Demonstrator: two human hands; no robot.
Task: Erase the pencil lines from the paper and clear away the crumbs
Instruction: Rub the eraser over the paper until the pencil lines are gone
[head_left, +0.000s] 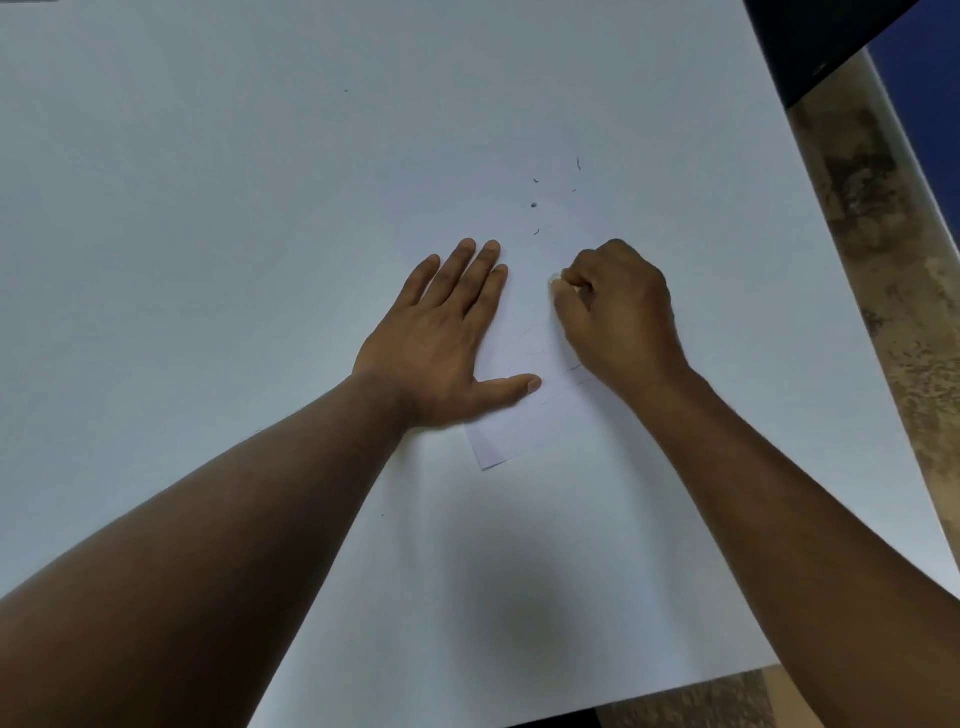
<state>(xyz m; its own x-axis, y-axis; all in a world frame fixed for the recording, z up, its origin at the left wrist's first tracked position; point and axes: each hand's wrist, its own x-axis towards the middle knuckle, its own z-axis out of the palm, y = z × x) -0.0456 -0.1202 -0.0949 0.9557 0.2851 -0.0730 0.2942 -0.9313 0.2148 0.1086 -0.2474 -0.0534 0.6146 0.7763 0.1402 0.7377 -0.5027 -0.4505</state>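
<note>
One small paper (524, 415) lies on the white desk (208, 208), pinned by the flat left hand (441, 338), its fingers spread. The right hand (613, 312) pinches one pale eraser (555, 280) against it. Five dark crumbs (534, 205) lie just beyond.

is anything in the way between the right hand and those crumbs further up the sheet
Nothing visible is. The right hand, closed around a small pale eraser, sits just short of the dark crumbs, with only bare white surface between. The left hand lies flat off to the side on the paper.
</note>
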